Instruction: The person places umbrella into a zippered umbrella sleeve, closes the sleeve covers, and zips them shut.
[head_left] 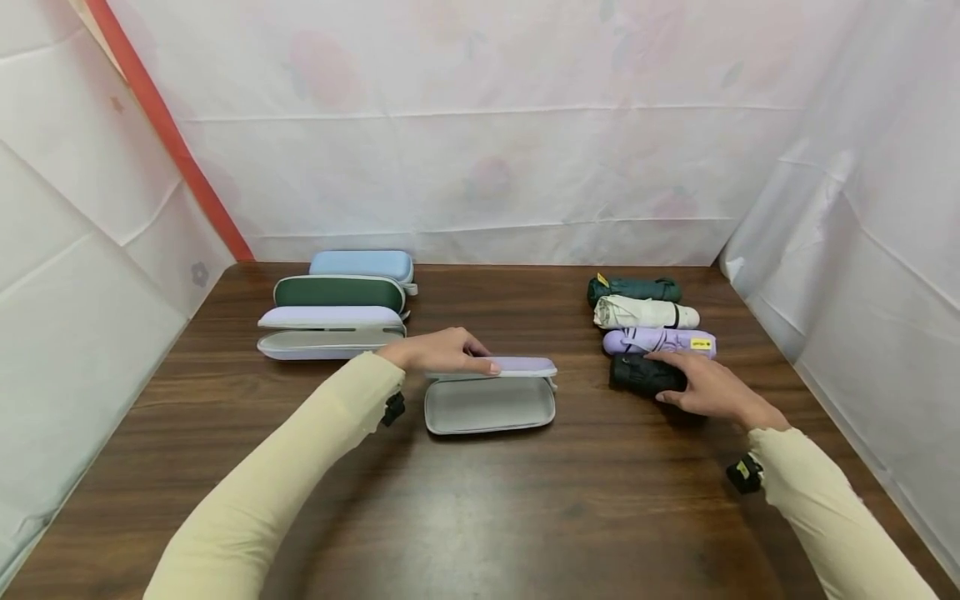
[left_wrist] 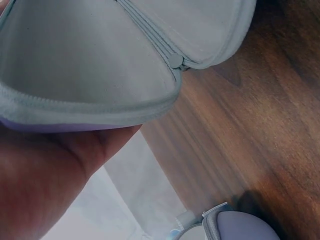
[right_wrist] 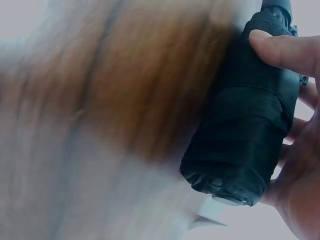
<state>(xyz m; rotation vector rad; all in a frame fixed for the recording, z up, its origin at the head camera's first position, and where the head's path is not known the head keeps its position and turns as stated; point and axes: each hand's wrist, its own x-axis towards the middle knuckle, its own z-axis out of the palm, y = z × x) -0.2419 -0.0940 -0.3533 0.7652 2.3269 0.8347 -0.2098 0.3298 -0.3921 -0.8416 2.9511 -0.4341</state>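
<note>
Black umbrella [head_left: 636,374] rests in right hand [head_left: 703,386] near unreadable yellow label [head_left: 701,344].

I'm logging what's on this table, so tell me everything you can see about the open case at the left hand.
The oblong, round-cornered case has a lilac lid, a grey zip and a grey lining that looks like fabric. It sits open on the table, its lid raised at the far side and gripped by the left hand.

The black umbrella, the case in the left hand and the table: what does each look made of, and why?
Black umbrella: probably matte synthetic fabric; its cover creases softly.
Case: stiff, perhaps moulded foam with matte fabric lining; its walls hold shape.
Table: wood or wood-look laminate; streaked grain, soft sheen.
</note>
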